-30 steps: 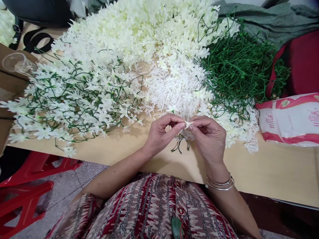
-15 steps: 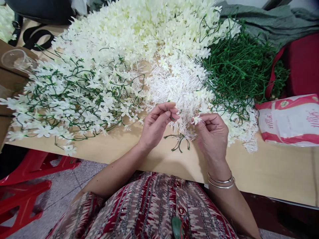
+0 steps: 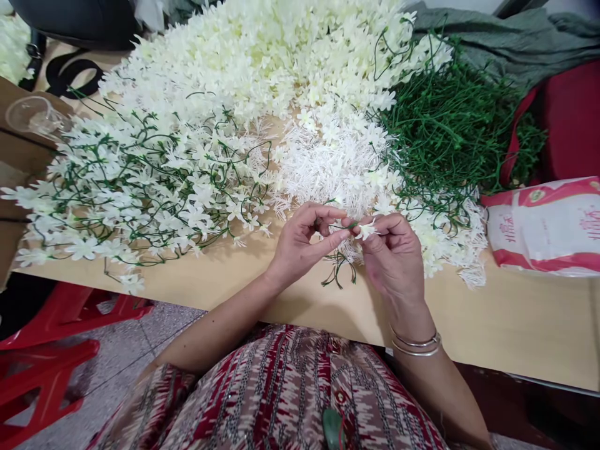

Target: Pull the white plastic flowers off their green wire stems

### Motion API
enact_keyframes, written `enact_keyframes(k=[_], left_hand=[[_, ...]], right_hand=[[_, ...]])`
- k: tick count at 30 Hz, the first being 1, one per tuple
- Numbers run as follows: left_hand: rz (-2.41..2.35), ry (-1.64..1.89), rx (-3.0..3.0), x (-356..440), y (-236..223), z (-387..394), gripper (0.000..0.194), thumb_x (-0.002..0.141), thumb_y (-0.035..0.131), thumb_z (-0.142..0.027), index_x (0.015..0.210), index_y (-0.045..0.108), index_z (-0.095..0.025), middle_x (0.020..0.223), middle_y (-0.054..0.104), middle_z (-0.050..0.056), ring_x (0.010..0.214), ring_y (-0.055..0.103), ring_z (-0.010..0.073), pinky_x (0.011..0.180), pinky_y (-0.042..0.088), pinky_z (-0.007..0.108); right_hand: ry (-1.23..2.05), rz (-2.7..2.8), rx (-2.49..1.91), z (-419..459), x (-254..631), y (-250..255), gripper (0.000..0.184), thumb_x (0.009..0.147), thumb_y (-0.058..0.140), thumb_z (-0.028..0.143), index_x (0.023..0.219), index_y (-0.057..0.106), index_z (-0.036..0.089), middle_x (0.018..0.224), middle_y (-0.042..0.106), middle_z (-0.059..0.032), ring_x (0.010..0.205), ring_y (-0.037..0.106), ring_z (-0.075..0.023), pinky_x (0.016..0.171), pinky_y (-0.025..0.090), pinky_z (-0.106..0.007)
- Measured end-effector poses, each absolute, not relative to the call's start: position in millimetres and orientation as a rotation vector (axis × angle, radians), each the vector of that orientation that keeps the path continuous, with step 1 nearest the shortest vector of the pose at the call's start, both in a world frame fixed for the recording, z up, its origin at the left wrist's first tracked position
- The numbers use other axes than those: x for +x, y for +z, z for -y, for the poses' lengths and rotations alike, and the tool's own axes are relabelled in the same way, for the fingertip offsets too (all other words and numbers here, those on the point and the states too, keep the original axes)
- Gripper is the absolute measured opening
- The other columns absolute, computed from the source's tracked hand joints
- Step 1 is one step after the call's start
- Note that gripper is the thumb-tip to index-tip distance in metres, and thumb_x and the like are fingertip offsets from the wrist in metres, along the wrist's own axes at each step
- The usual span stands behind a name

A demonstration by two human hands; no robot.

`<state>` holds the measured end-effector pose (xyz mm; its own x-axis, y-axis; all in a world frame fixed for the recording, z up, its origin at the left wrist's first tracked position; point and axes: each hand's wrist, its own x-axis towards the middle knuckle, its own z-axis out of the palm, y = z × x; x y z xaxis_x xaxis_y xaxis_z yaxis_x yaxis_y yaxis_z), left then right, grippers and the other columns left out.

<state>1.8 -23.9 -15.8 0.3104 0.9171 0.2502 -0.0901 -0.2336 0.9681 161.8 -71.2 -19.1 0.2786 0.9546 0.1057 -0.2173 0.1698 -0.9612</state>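
Between the fingertips of my right hand (image 3: 396, 250) is a small white artificial flower (image 3: 366, 230), its petals pointing right. My left hand (image 3: 312, 240) pinches a green plastic stem (image 3: 349, 225), whose tip meets the base of the flower. Both hands are close together over the front part of the table. Just below them lie a few loose green stems (image 3: 338, 275), partly covered by the fingers. Behind the hands spreads a heap of thin white stamen pieces (image 3: 323, 165).
Flowers on green stems (image 3: 154, 181) cover the left side. Loose cream petals (image 3: 262, 56) are heaped at the back. A pile of green stems (image 3: 459, 125) lies right, beside a red bag (image 3: 572, 119) and a pink-white packet (image 3: 546, 224). Red stools (image 3: 51, 375) stand at lower left.
My hands moved apart, the right keeping the white flower, and have come back together. The left now brings a green stem against the flower's base.
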Motion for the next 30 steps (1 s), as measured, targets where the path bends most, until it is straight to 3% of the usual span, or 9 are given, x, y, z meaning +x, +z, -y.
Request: enact_keyframes(k=[5,8,11,14,18,23,30], left_hand=[[-0.926,1.293,1.809,0,-19,22,0.020,0.091,0.078,-0.034,0.111,0.077,-0.028,0.080,0.065,0.000,0.084,0.061,0.0152,0.088,0.054,0.033],[-0.935,1.319,1.855,-1,-23,23,0.020,0.094,0.076,-0.032,0.114,0.078,-0.029,0.098,0.069,0.002,0.080,0.063,0.0112,0.074,0.055,0.026],[-0.963,1.330,1.875,-3,-23,23,0.018,0.096,0.073,-0.029,0.113,0.078,-0.029,0.105,0.069,0.004,0.090,0.067,0.0123,0.065,0.052,0.022],[-0.987,1.335,1.920,-5,-20,21,0.014,0.096,0.072,-0.029,0.109,0.079,-0.029,0.100,0.071,0.004,0.097,0.068,0.0150,0.078,0.056,0.028],[-0.910,1.334,2.021,-6,-17,16,0.011,0.097,0.071,-0.031,0.103,0.079,-0.026,0.103,0.076,0.005,0.108,0.068,0.0190,0.096,0.055,0.038],[-0.770,1.267,1.986,-3,-16,18,0.009,0.096,0.073,-0.026,0.103,0.077,-0.022,0.092,0.078,0.004,0.083,0.071,0.0134,0.071,0.058,0.026],[-0.786,1.271,2.009,-3,-19,18,0.011,0.094,0.075,-0.029,0.103,0.080,-0.024,0.092,0.079,0.004,0.082,0.073,0.0133,0.069,0.060,0.025]], right_hand=[[1.034,0.972,-1.078,75,160,-17,0.024,0.083,0.082,0.041,0.085,0.062,0.028,0.089,0.071,0.0021,0.083,0.071,-0.0155,0.081,0.060,-0.034],[1.033,0.971,-1.071,76,161,-15,0.023,0.081,0.085,0.039,0.083,0.064,0.029,0.085,0.072,0.0031,0.080,0.070,-0.0146,0.081,0.060,-0.033],[1.070,0.985,-1.074,77,162,-13,0.026,0.081,0.084,0.044,0.083,0.063,0.030,0.084,0.073,0.0026,0.087,0.074,-0.0184,0.091,0.061,-0.040],[1.078,1.000,-1.100,78,164,-13,0.024,0.082,0.083,0.046,0.085,0.065,0.030,0.082,0.073,0.0023,0.087,0.075,-0.0203,0.086,0.061,-0.040],[0.977,0.979,-1.268,79,170,-16,0.010,0.087,0.079,0.036,0.092,0.073,0.030,0.080,0.072,0.0027,0.073,0.069,-0.0153,0.069,0.057,-0.031],[0.883,0.997,-1.335,79,172,-16,0.008,0.086,0.079,0.030,0.093,0.076,0.028,0.082,0.071,0.0021,0.072,0.062,-0.0133,0.064,0.052,-0.028],[0.893,1.109,-1.332,80,174,-11,0.007,0.088,0.076,0.031,0.094,0.074,0.028,0.083,0.070,0.0014,0.071,0.061,-0.0140,0.062,0.051,-0.028]])
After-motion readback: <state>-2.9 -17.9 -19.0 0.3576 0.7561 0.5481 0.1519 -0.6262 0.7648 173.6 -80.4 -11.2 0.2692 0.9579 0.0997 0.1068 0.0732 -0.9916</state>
